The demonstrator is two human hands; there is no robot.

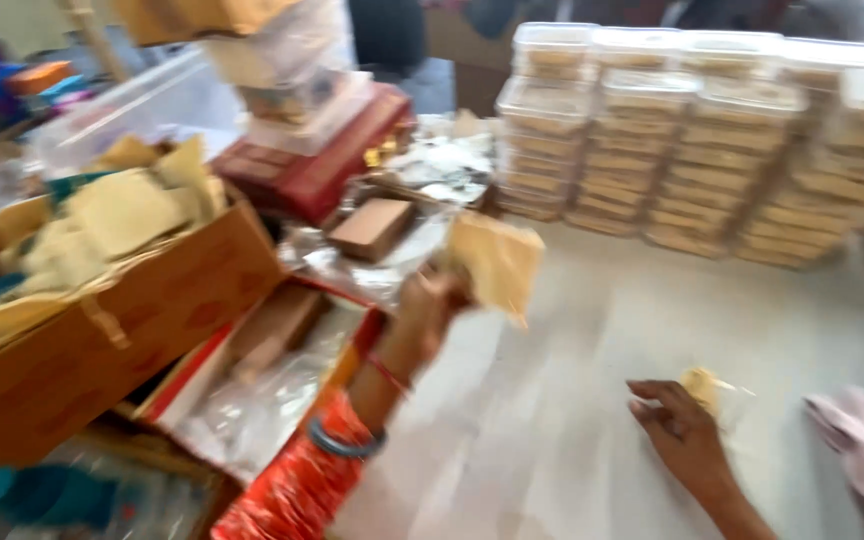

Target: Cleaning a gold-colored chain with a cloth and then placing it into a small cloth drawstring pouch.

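Head view: my left hand point(430, 305) pinches a tan sheet point(497, 262) raised above the table point(572, 420); my right hand point(682, 430), open, touches a small wrapper point(707, 390). I'd keep the sheet flat.

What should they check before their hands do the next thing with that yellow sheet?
1. Left hand has the pale yellow sheet pinched: ok, it is held up off the table.
2. Right hand lies flat on the white table, next to a small yellow piece: ok.
3. Right hand actually touching that piece: cannot tell, too blurred.
4. Bare table between the hands: ok.
5. Stacked clear lidded boxes stand well away from both hands: ok.
6. Cardboard box of yellow sheets sits beside the left arm: ok.
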